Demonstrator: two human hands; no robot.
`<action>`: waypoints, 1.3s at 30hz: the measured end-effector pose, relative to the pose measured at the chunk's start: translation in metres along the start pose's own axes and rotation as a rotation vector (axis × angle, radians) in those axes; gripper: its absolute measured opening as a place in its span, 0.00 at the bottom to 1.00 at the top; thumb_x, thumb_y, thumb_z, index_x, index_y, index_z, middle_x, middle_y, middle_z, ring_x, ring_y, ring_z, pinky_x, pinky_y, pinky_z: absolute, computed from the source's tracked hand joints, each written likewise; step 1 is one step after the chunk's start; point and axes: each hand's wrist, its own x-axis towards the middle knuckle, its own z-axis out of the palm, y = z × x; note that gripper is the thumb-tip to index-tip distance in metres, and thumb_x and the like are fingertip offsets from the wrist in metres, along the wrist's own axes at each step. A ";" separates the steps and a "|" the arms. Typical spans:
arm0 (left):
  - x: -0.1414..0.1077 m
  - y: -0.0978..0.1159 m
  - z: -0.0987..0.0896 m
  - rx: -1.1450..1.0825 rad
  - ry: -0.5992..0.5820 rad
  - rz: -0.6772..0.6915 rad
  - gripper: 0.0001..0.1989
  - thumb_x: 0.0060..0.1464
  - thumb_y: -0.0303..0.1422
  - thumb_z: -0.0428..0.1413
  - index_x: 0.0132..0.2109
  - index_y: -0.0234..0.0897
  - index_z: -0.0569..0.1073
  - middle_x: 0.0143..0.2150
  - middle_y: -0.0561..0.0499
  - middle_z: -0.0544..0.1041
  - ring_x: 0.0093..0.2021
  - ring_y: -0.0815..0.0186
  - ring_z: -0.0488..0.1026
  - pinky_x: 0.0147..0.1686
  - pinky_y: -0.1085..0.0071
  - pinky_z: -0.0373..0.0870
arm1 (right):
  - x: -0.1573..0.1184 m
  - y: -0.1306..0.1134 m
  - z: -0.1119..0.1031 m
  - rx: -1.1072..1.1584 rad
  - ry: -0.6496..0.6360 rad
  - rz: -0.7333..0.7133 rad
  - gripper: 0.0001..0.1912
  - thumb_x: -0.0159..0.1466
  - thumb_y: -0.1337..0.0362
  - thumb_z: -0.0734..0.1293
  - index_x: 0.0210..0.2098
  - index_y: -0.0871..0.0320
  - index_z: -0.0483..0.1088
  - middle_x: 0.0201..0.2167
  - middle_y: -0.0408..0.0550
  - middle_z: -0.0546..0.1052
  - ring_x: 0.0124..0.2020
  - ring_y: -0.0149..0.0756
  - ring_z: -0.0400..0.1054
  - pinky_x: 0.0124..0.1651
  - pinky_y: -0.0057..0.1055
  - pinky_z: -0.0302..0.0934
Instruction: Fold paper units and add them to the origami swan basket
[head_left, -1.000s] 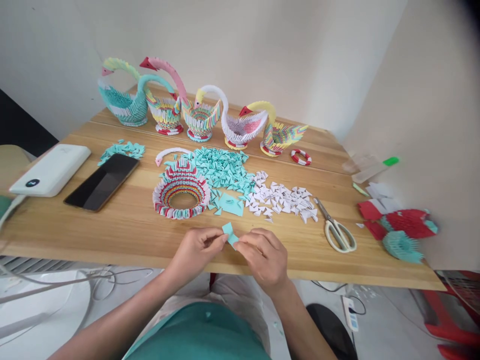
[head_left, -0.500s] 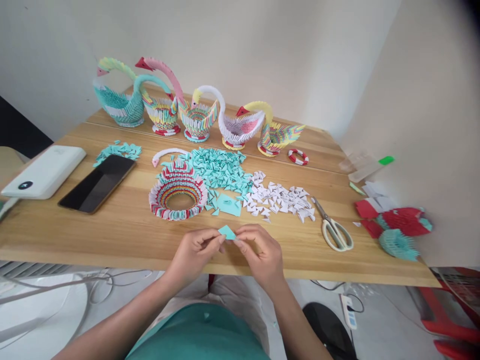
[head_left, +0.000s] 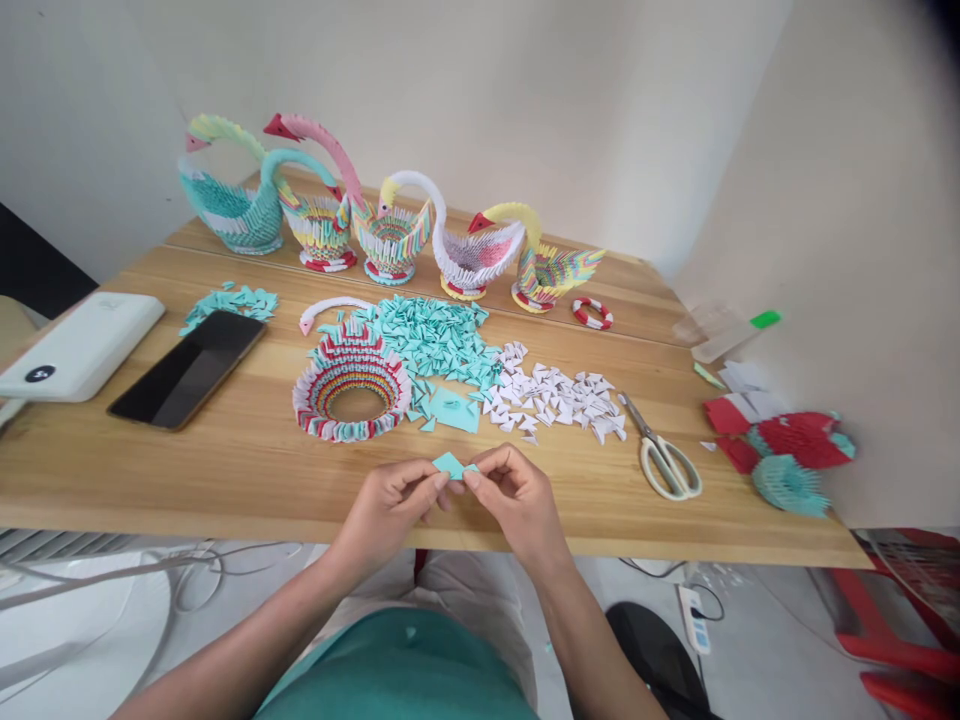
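A small piece of teal paper [head_left: 448, 464], partly folded, is pinched between my two hands above the front of the table. My left hand [head_left: 397, 500] grips its left side with thumb and fingers. My right hand [head_left: 517, 495] is closed on the right side, where a small teal corner shows at the fingertips. Just beyond lie a flat teal paper sheet [head_left: 454, 410], a heap of folded teal paper triangles [head_left: 435, 335] and a pile of white triangles [head_left: 559, 400]. To the left stands a round basket of red, white and teal folded pieces [head_left: 311, 395].
Several paper swans [head_left: 480, 262] line the back of the wooden table. A black phone [head_left: 187, 370] and white power bank [head_left: 86, 345] lie left. Scissors [head_left: 667, 465] rest right, near red paper pieces [head_left: 802, 440]. A red-and-white ring [head_left: 592, 313] sits behind.
My right fingers have moved slightly left on the teal paper, and its right corner now looks bent. The view has shifted a little; the other things stay in place.
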 end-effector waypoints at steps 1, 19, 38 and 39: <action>0.000 -0.001 0.000 -0.014 0.002 -0.004 0.14 0.55 0.39 0.54 0.28 0.33 0.75 0.25 0.51 0.76 0.23 0.72 0.66 0.24 0.79 0.65 | 0.000 0.000 0.001 0.010 0.008 0.011 0.08 0.59 0.61 0.71 0.28 0.57 0.68 0.24 0.40 0.72 0.26 0.29 0.64 0.30 0.26 0.59; 0.010 0.002 -0.004 0.024 -0.243 -0.073 0.09 0.53 0.36 0.58 0.31 0.33 0.71 0.25 0.55 0.72 0.25 0.73 0.67 0.26 0.78 0.64 | 0.001 -0.018 -0.013 -0.190 -0.150 -0.020 0.07 0.62 0.61 0.69 0.38 0.56 0.76 0.30 0.43 0.77 0.33 0.32 0.70 0.37 0.28 0.63; 0.013 0.008 -0.004 -0.092 -0.032 -0.112 0.13 0.49 0.40 0.61 0.30 0.32 0.77 0.23 0.51 0.78 0.23 0.69 0.74 0.26 0.75 0.72 | 0.000 -0.015 -0.008 -0.392 0.017 -0.362 0.05 0.64 0.69 0.66 0.34 0.54 0.73 0.29 0.43 0.75 0.31 0.32 0.69 0.35 0.29 0.65; 0.013 0.007 -0.004 -0.095 -0.031 -0.113 0.13 0.49 0.40 0.61 0.30 0.32 0.77 0.22 0.51 0.78 0.23 0.69 0.74 0.26 0.76 0.71 | 0.000 -0.015 -0.009 -0.428 0.020 -0.438 0.05 0.64 0.69 0.66 0.35 0.54 0.74 0.29 0.44 0.76 0.31 0.33 0.69 0.35 0.30 0.65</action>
